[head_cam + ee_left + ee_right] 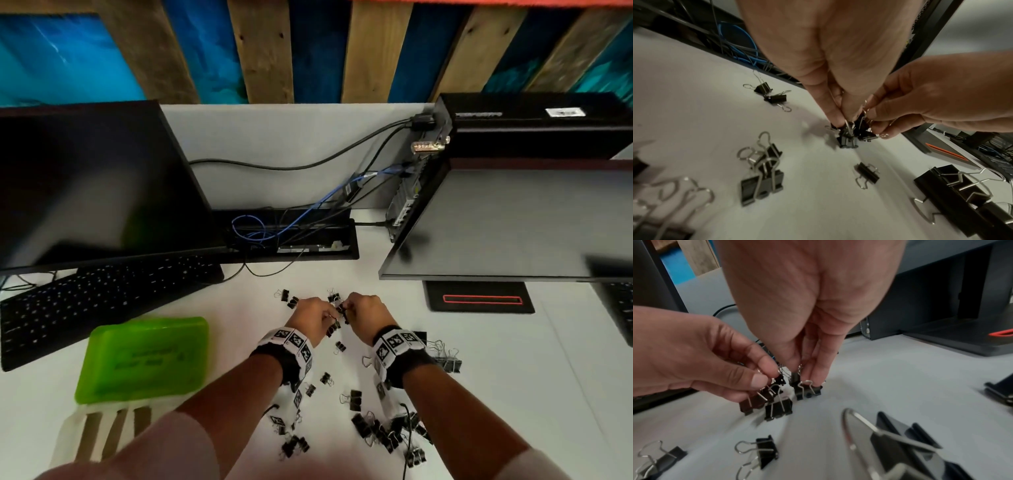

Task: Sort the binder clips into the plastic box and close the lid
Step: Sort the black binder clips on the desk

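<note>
Small black binder clips (387, 435) lie scattered over the white desk (513, 377). Both hands meet above the desk's middle. My left hand (310, 317) pinches the wire handles of a few small clips (779, 408) that hang from its fingertips (835, 119). My right hand (364, 310) pinches another small clip (807, 391) by its handles, close against the left hand's bunch. The green plastic box (144, 356) lies to the left of my left forearm. A pale compartmented part (99, 435) lies in front of it; I cannot tell how the two join.
A black keyboard (102, 308) and a monitor (85, 181) stand at the back left. Another monitor (507, 222) on its stand (479, 298) is at the back right. A cable tray (291, 236) runs behind the hands. Larger clips (445, 359) lie right of my right wrist.
</note>
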`<action>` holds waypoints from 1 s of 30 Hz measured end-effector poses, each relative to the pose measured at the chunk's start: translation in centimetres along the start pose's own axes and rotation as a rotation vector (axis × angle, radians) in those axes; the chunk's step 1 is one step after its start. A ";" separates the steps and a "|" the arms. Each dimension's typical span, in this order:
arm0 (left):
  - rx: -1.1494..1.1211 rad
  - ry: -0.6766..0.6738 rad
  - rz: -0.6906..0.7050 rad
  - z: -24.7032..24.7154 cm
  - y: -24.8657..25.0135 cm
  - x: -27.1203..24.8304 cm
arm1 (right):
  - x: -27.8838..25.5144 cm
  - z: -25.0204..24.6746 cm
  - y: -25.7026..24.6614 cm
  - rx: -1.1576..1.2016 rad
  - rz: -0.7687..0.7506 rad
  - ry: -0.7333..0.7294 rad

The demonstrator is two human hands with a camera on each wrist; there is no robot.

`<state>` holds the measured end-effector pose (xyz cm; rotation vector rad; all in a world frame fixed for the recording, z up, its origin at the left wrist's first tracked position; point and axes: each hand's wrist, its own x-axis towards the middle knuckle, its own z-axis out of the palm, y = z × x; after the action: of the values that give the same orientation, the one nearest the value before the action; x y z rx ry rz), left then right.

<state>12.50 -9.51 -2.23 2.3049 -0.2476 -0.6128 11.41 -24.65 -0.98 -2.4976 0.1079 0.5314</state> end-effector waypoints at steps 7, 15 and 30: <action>-0.045 -0.023 0.068 0.1 -0.9 0.1 | 0.6 -0.2 0.5 0.044 -0.064 -0.037; -0.019 0.074 0.131 -1.8 -2.5 -0.5 | -0.3 -0.7 0.7 0.038 -0.117 0.038; 0.128 0.229 -0.012 -4.0 -8.7 -5.5 | -1.9 2.3 -3.2 -0.062 -0.277 -0.198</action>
<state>9.73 1.08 -3.84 2.4758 -0.1686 -0.3428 9.48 -20.78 -0.29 -2.4489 -0.3310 0.6675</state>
